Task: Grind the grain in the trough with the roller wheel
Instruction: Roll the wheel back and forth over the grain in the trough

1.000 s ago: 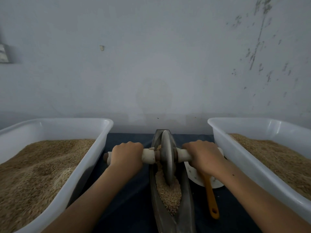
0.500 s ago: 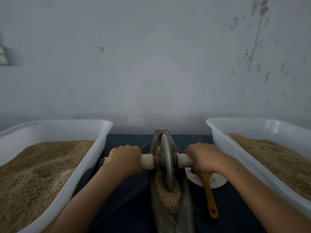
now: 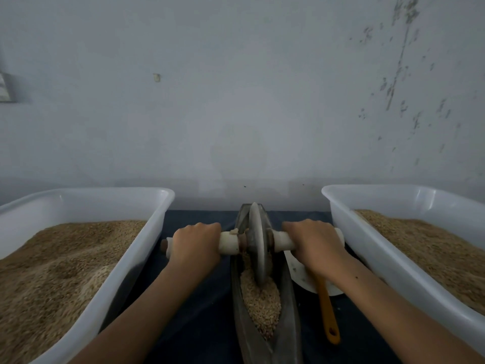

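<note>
Risks we judged: uneven push L vs R could tip roller wheel (image 3: 258, 246) off trough (image 3: 287, 292) rim; hard stroke could spill grain (image 3: 261, 303) over near lip onto cloth.

Pose: we had both arms stretched fwd, wrists level. Left hand (image 3: 195, 244) and right hand (image 3: 313, 245) each clenched round white axle handle (image 3: 229, 243), knuckles up. Wheel sat upright in trough, mid-to-far part, grain heaped nearside.

Two white plastic tubs stand on the dark counter (image 3: 202, 306), the left tub (image 3: 118, 279) and the right tub (image 3: 372, 258) each heaped with tan husks. Just left of the right tub lies a white scoop (image 3: 301, 274) with an orange handle (image 3: 328, 311). A stained pale wall (image 3: 236, 101) rises behind.
</note>
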Tool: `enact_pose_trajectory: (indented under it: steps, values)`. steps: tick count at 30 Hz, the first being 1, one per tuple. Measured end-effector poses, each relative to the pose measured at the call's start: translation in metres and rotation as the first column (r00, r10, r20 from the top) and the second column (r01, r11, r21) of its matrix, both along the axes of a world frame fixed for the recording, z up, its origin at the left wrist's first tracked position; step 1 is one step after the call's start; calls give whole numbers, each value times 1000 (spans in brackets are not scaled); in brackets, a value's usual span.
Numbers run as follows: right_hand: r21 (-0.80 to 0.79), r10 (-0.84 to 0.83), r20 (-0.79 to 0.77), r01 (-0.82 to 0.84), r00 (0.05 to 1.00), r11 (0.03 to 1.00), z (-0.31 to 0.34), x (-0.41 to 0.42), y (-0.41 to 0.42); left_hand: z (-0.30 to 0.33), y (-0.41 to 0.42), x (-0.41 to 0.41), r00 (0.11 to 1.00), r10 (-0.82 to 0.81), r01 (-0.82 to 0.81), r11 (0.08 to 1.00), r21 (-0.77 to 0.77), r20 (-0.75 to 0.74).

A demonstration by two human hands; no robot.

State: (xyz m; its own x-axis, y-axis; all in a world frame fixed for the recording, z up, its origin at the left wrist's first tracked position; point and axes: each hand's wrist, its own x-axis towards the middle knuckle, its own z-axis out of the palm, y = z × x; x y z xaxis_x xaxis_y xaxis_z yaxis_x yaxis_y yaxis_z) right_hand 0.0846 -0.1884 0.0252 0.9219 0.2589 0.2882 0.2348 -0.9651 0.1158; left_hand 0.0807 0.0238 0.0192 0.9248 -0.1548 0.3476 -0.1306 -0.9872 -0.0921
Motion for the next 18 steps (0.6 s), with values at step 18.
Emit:
enact_pose_trajectory:
  steps: [18]
  values:
    - [26, 10, 52, -12, 999, 1000, -7, 4, -4, -5, -2, 0, 996, -2, 0, 1000, 23, 93]
